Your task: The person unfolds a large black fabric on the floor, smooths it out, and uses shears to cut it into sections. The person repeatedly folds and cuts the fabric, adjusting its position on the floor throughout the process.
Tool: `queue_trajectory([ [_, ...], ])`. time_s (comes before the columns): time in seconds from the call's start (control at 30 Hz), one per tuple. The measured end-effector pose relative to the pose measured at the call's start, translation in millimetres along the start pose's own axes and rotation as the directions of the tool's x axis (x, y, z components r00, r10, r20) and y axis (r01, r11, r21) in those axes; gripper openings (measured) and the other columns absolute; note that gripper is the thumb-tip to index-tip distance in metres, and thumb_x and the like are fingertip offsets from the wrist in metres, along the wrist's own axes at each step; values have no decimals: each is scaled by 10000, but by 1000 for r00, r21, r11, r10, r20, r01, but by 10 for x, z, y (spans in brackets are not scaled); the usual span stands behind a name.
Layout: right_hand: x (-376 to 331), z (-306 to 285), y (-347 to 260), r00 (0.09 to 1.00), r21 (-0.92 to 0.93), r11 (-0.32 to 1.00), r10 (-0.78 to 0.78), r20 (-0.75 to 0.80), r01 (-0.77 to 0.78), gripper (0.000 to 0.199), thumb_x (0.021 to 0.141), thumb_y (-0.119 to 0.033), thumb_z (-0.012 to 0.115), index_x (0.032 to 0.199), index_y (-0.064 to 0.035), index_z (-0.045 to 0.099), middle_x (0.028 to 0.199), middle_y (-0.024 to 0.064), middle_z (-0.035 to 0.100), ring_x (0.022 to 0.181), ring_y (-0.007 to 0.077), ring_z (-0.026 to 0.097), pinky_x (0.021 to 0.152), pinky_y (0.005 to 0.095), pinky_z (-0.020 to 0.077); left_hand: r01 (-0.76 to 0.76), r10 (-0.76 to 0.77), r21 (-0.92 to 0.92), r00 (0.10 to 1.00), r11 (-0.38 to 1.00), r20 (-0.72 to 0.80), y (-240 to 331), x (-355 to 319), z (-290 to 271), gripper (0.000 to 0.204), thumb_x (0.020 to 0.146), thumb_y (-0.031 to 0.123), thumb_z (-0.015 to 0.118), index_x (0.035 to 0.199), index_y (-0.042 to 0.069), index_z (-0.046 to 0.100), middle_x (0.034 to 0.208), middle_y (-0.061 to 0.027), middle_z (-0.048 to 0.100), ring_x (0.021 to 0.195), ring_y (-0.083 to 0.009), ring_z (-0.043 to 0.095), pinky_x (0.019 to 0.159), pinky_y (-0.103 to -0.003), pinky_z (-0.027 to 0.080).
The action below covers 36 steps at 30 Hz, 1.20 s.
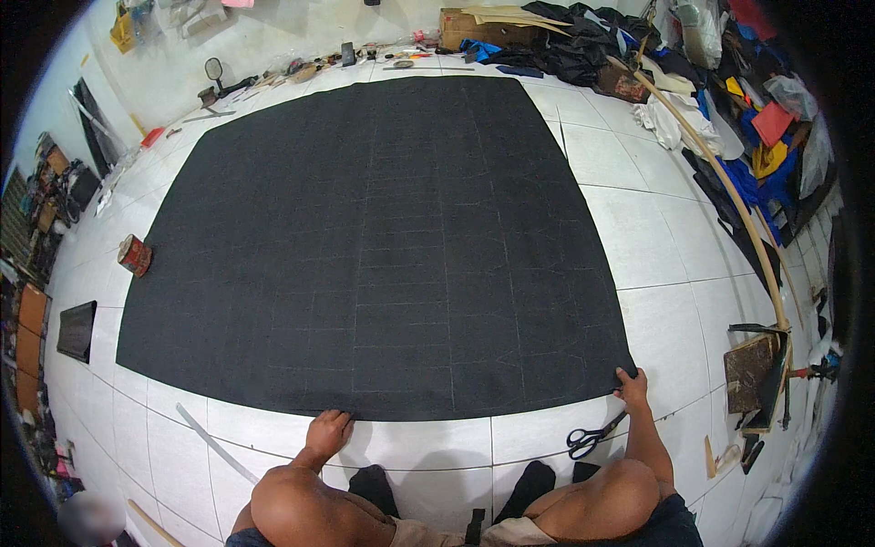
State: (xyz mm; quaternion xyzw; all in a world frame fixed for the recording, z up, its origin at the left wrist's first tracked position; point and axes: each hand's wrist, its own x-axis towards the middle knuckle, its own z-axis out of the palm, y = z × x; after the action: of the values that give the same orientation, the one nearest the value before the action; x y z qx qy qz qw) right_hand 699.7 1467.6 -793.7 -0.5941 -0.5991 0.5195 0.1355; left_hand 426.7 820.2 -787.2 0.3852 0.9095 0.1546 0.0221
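A large black fabric sheet (401, 246), marked with pale chalk-like lines, lies spread flat on the white tiled floor in front of me. My left hand (326, 434) is closed on its near edge, left of the middle, with the fingertips curled at the border. At the near right corner, my right hand (631, 387) pinches the cloth, the thumb on top. Just below that hand, black-handled scissors (594, 439) rest on the tiles, blades pointing toward my right wrist.
A rusty red can (135, 255) stands against the sheet's left edge. Nearer me lies a metal ruler (216, 444). On the right, a long wooden pole (720, 173) leans across piled fabric scraps (775, 155). Small tools and a box (488, 32) line the far wall.
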Motion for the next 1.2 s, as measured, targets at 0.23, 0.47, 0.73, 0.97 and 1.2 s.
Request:
queue_trajectory([
  [0.23,-17,50,-38,999,-22,1000,2,-34,-3,302,892,-148,676,1130,-25,537,894,77,609,602,166,565,453,283,497,42,-42,-5,999,999,16,49,10,-74,196,815,196,690,933,40,691,855,-129,665,816,-315,647,722,-409,536],
  [0.47,17,-12,-3,999,-20,1000,1,-41,-2,309,910,-167,656,1161,-38,531,907,93,608,613,174,580,452,296,504,48,-54,-93,996,995,-66,47,-43,-70,170,816,184,701,910,49,655,871,-120,664,727,-321,653,667,-422,538],
  [0.73,77,31,59,999,30,1000,-4,-36,5,291,916,-190,645,1141,-49,525,887,68,596,638,159,560,467,299,498,290,-286,23,952,957,-105,26,-108,-241,216,795,195,741,919,76,609,851,-111,611,828,-310,621,708,-424,484],
  [0.97,138,-39,71,998,57,998,-5,-62,9,238,918,-257,646,1046,-79,554,834,32,588,572,144,533,467,277,477,94,-89,27,984,995,-152,-5,-57,-258,354,782,170,747,1109,61,668,1083,-139,630,1037,-327,591,885,-428,483],
  [1.2,100,-65,40,998,119,992,44,-50,-38,249,918,-276,640,1063,-84,576,873,44,600,692,170,574,530,297,481,162,-162,-15,985,987,-61,-108,-135,-107,286,822,176,718,1075,47,684,1155,-147,637,1086,-336,593,939,-430,484],
])
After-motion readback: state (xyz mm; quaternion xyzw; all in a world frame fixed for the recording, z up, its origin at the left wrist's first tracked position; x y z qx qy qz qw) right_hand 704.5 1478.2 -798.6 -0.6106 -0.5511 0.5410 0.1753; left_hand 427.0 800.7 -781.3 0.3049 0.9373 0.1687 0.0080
